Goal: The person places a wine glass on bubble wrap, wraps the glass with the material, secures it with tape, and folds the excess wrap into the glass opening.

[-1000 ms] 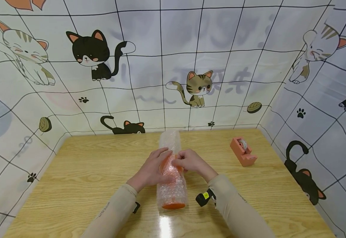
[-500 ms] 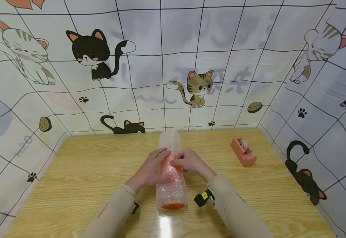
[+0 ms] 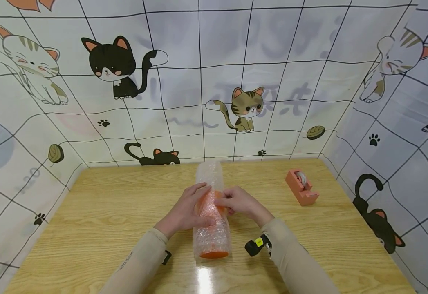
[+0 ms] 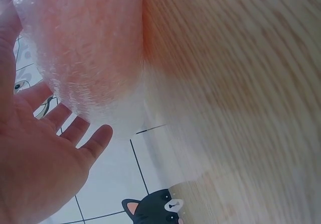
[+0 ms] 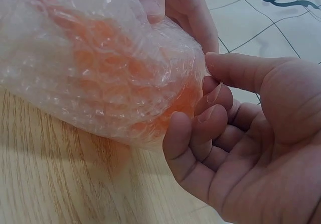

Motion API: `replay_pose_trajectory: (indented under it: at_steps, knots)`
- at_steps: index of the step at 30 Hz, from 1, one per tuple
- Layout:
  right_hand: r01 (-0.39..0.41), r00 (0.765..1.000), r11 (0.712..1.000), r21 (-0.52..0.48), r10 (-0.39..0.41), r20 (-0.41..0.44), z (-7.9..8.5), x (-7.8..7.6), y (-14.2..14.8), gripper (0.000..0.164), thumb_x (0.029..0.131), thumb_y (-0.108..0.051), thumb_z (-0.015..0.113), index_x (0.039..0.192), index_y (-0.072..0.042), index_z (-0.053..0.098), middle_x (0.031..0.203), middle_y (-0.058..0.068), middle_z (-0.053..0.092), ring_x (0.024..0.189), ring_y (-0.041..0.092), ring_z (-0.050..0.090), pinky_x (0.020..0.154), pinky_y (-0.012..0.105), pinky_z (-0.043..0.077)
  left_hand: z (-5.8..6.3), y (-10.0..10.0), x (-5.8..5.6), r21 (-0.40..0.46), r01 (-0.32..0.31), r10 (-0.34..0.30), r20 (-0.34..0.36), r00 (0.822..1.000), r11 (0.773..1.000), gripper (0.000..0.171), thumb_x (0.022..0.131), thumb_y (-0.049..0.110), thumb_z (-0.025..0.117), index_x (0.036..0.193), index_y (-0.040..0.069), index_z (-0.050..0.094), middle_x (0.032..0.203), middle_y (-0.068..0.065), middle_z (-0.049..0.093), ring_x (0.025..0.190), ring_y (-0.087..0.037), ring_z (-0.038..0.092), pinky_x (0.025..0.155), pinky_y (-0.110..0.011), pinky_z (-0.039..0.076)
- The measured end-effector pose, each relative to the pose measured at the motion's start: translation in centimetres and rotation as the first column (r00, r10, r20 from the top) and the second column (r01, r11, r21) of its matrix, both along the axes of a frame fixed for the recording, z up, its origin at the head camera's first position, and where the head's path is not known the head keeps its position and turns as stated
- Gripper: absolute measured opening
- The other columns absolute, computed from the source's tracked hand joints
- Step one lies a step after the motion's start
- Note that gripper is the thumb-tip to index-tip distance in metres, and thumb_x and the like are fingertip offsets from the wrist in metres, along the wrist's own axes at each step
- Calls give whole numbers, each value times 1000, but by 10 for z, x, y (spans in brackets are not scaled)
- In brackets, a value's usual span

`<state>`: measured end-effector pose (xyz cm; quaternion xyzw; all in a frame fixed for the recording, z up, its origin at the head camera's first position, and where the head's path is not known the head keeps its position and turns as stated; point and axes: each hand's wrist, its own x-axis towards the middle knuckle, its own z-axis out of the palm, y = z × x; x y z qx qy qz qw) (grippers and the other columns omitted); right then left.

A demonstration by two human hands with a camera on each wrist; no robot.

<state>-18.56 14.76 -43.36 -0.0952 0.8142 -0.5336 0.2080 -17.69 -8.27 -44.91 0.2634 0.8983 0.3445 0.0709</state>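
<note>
On the table lies an orange, roughly cylindrical object [image 3: 214,255] wrapped in clear bubble wrap [image 3: 210,173]; its flat orange end faces me. My left hand [image 3: 190,208] rests on the wrapped object from the left, thumb across its top. In the left wrist view its fingers [image 4: 75,130] are nearly straight along the wrap. My right hand [image 3: 241,203] is at the object's right side, pinching the bubble wrap with curled fingers [image 5: 210,121] and thumb. Through the wrap the object's exact kind does not show.
A pink tape dispenser [image 3: 302,187] with a roll of tape stands on the wooden table [image 3: 125,192] at the back right. A cloth printed with cats and grid lines [image 3: 184,90] surrounds the table's back and sides. Small black cameras sit at both wrists.
My right hand has shifted slightly to the right along with its wrist. The left hand and the wrapped object have barely moved.
</note>
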Motion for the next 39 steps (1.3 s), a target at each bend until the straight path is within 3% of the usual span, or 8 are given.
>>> replay_pose_trajectory:
  at_steps: [12, 21, 32, 39]
  knots:
    - [46, 997, 999, 9, -46, 66, -5, -1, -1, 37, 98, -25, 72, 70, -6, 57, 56, -1, 48, 51, 14, 45, 56, 29, 41, -1, -2, 0, 11, 0, 0, 9, 1000, 1000, 102, 76, 48, 91, 160, 19, 40, 168, 1, 28, 155, -29, 23, 119, -56, 35]
    - [80, 992, 997, 1, -79, 98, -5, 0, -2, 41, 96, -27, 74, 65, -13, 51, 53, -1, 45, 49, 12, 45, 54, 26, 42, -2, -5, 1, 16, -9, 9, 16, 1000, 1000, 103, 76, 45, 92, 161, 21, 39, 168, 1, 27, 155, -29, 23, 118, -57, 36]
    - [50, 994, 998, -36, -46, 98, -12, 0, 4, 43, 97, -29, 73, 64, -14, 51, 54, -1, 47, 50, 12, 48, 51, 23, 37, -2, -5, 0, 27, -6, 5, 27, 1000, 1000, 103, 76, 46, 92, 161, 21, 38, 168, 2, 26, 155, -28, 23, 118, -57, 35]
    - [46, 991, 996, -81, -35, 131, -18, 1, 7, 40, 100, -27, 69, 67, -13, 52, 57, -2, 48, 53, 12, 49, 52, 22, 40, -3, -6, 0, 38, -4, 3, 26, 1000, 999, 104, 76, 48, 91, 161, 21, 37, 169, 3, 26, 155, -29, 23, 118, -58, 35]
